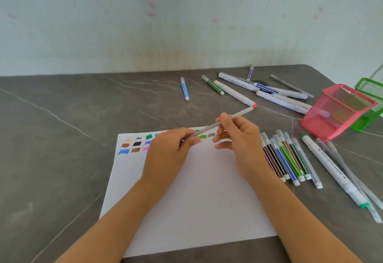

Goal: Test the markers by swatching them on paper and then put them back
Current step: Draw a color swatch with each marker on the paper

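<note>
Two hands hold a grey marker (pixel 219 124) over the paper (pixel 196 200).
The left hand (pixel 172 152) pinches its lower end and the right hand (pixel 242 138) grips its middle, above the paper's swatched top edge; other markers (pixel 288 159) lie right of the paper.

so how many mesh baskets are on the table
2. The pink basket is on the right side of the table. The green basket is just behind it, partly cut off by the frame edge. No others show.

One left hand (pixel 165 152), one right hand (pixel 242 138), one paper (pixel 196 200), one pink basket (pixel 319 121), one green basket (pixel 361 122); markers (pixel 289 160) number roughly twenty, overlaps blurring the count.
</note>
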`<state>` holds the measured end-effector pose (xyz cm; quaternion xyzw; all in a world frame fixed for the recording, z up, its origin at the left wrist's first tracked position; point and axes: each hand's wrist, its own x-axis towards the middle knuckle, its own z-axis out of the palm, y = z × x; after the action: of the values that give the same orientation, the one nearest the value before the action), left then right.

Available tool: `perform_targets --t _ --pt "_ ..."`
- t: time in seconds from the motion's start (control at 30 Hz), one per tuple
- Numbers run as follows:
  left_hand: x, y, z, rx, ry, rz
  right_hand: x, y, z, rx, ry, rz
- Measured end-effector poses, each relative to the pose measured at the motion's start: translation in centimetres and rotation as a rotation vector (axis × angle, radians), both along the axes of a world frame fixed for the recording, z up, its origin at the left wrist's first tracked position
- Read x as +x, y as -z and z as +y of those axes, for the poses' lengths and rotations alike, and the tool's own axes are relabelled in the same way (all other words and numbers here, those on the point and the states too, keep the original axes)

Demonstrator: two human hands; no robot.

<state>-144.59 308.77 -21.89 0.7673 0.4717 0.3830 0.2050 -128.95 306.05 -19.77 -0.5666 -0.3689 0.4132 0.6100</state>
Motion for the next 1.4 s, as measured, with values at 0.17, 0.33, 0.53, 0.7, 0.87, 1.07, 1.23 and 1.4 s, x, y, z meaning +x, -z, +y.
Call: perform_targets --t 0.17,0.33,0.53,0.7,0.87,1.07,1.23,1.4 --pt "-0.5 0.3 0.0 0.055 0.013 -0.008 -0.1 0.2 0.2 0.011 0.002 0.047" --pt "-0.7 0.5 0.2 0.113 -0.007 0.056 -0.4 0.9 0.4 0.003 -0.103 0.057" --pt "-0.7 0.4 0.4 0.088 0.077 -0.004 -0.7 1.2 0.7 0.063 -0.073 0.033" --pt "-0.6 -0.2 0.7 -0.074 0.149 -0.14 -0.5 1.1 0.9 0.1 -0.07 0.021" --pt "-0.3 -0.1 0.2 0.229 0.079 -0.028 -0.6 0.8 0.7 0.117 -0.016 0.047" --pt "-0.2 -1.3 0.2 -0.11 0.153 -0.16 -0.6 0.6 0.7 0.122 -0.014 0.048" --pt "-0.2 -1.1 0.1 -0.18 0.122 -0.215 -0.7 0.4 0.6 0.104 0.027 0.023" --pt "-0.4 -0.4 -0.1 0.031 0.076 -0.132 -1.6 0.8 0.3 0.027 -0.089 -0.028"
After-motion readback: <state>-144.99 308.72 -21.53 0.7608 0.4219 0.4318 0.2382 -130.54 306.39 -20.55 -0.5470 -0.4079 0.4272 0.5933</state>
